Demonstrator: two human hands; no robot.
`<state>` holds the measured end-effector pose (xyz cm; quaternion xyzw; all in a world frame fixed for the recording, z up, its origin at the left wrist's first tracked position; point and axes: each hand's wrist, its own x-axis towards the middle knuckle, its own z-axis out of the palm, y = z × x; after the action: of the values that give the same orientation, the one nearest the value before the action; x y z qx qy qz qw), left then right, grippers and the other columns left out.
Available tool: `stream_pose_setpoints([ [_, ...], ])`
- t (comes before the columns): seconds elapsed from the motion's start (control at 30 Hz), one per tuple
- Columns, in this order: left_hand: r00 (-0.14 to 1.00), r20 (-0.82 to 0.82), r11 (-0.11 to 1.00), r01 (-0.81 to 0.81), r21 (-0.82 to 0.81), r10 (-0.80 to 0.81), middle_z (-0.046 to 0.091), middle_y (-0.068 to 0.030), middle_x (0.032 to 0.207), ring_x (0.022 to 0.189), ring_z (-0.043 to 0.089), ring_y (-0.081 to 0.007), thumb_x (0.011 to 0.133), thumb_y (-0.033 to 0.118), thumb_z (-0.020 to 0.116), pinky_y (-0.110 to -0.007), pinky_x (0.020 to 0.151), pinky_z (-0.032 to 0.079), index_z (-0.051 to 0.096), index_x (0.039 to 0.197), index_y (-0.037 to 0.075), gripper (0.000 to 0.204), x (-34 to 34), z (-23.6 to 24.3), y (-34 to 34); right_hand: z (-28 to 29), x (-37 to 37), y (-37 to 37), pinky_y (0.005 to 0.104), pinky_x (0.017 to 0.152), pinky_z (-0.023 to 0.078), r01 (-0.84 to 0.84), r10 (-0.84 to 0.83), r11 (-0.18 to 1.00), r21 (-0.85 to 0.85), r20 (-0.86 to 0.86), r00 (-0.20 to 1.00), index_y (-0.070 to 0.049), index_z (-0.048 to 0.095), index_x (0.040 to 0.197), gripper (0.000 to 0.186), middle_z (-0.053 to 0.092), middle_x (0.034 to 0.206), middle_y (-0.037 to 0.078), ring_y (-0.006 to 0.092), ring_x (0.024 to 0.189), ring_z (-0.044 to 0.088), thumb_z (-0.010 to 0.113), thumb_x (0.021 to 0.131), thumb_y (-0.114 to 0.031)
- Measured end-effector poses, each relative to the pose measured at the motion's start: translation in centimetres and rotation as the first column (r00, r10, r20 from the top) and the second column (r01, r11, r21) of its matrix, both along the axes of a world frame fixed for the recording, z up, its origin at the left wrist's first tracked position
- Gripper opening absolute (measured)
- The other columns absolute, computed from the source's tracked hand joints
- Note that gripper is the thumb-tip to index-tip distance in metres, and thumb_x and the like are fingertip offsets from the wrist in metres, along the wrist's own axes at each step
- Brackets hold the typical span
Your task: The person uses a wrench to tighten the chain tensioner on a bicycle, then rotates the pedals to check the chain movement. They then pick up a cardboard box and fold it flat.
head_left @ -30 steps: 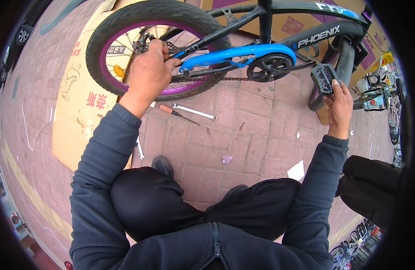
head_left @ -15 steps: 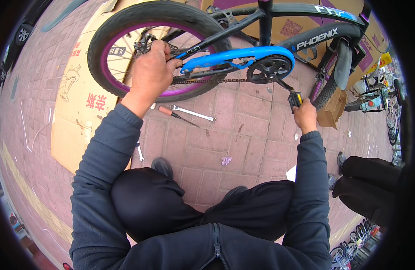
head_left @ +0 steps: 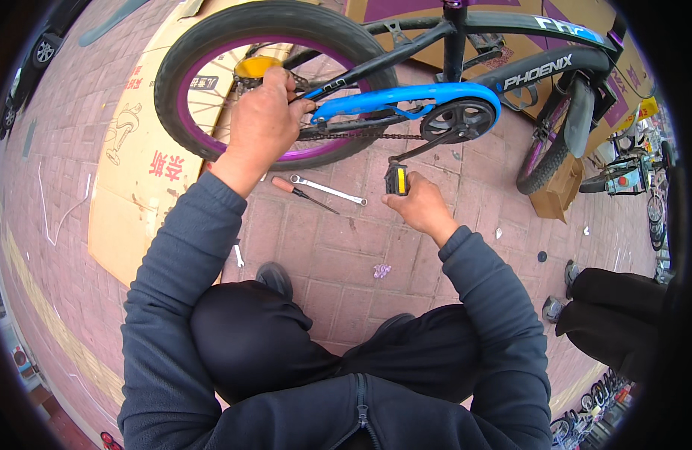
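A small black bicycle with a blue chain guard [head_left: 406, 97] stands in front of me, its rear wheel [head_left: 182, 157] to the left. My left hand [head_left: 265, 120] is closed near the rear hub, its thumb by the rear end of the chain guard. What its fingers hold is hidden. Just beyond them shows a yellow piece [head_left: 257, 67] whose kind I cannot make out. My right hand [head_left: 422, 204] is closed on the pedal [head_left: 396, 181], black with a yellow reflector. The crank [head_left: 421, 150] points down and to the left from the chainring [head_left: 457, 121].
A ring spanner [head_left: 329, 190] and a screwdriver [head_left: 305, 195] lie on the brick paving below the wheel. Another spanner [head_left: 239, 255] is by my left foot. Flattened cardboard [head_left: 136, 217] lies at left, a small carton [head_left: 560, 191] at right. Another person's legs [head_left: 609, 311] are at the right.
My right hand has swung the pedal leftward and slightly down, turning the crank. The yellow piece now shows beyond my left hand, which stays by the hub. The view has shifted slightly.
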<state>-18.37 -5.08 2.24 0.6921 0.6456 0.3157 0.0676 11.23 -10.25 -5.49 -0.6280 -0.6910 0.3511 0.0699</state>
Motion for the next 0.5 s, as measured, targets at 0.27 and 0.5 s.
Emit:
stream_pose_setpoints([
  [0.27,0.999,-0.03,0.999,-0.012,-0.038,0.011,0.072,-0.0142,0.082,0.076,0.074,-0.0312,0.083,0.014,0.082,-0.037,0.067,0.057,0.055,0.101,0.004,0.035,0.0,0.1,-0.1,8.5,-2.8,1.3,0.0239,0.061,0.052,0.186,-0.251,0.968,-0.17,-0.702,0.666,0.003,0.062,0.109,0.037,0.07,0.087,0.007,0.0118,0.069,0.066,0.073,0.089,-0.027],
  [0.5,1.0,0.008,0.999,0.002,-0.037,-0.001,0.071,-0.0139,0.08,0.074,0.073,-0.0331,0.083,0.017,0.083,-0.04,0.066,0.056,0.056,0.101,0.004,0.035,0.0,0.1,0.0,13.8,1.9,3.6,0.023,0.055,0.056,0.283,-0.354,0.925,-0.253,-0.845,0.401,-0.001,0.063,0.112,0.024,0.073,0.09,0.007,0.0125,0.064,0.068,0.062,0.099,-0.021],
])
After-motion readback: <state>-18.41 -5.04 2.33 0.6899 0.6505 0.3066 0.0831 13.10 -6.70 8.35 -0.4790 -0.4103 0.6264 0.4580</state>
